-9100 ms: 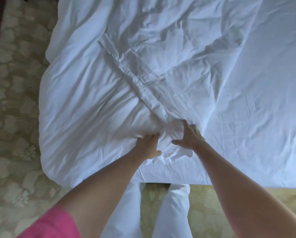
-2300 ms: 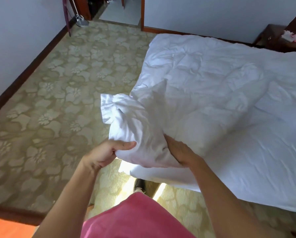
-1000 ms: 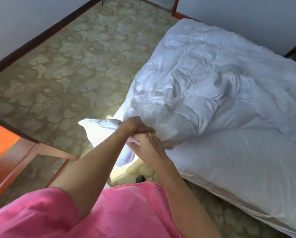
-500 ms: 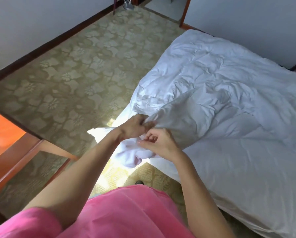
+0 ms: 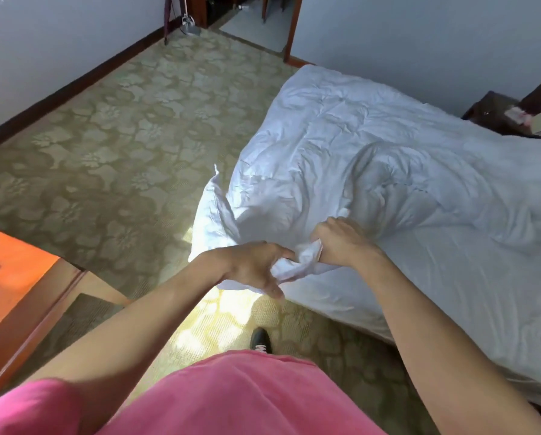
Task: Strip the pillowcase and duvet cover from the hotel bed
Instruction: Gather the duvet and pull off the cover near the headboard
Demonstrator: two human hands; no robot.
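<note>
bed [image 5: 482,293]: white sheet, by far wall | duvet cover [image 5: 341,171]: rumpled on bed, corner bunched off near edge | left hand [image 5: 256,268], right hand [image 5: 341,243]: each grip closed on that corner | floor: floral carpet [image 5: 112,146] | wooden furniture [image 5: 8,277] at left

A white-sheeted bed [image 5: 470,309] stands on patterned carpet [image 5: 121,146]; a rumpled white duvet [image 5: 357,158] lies heaped across the bed's far half.

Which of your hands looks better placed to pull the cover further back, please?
Probably the right hand: it grips the bunched duvet cover on the bed side. The left hand holds the same bunch at the bed's corner, so it suits anchoring.
</note>
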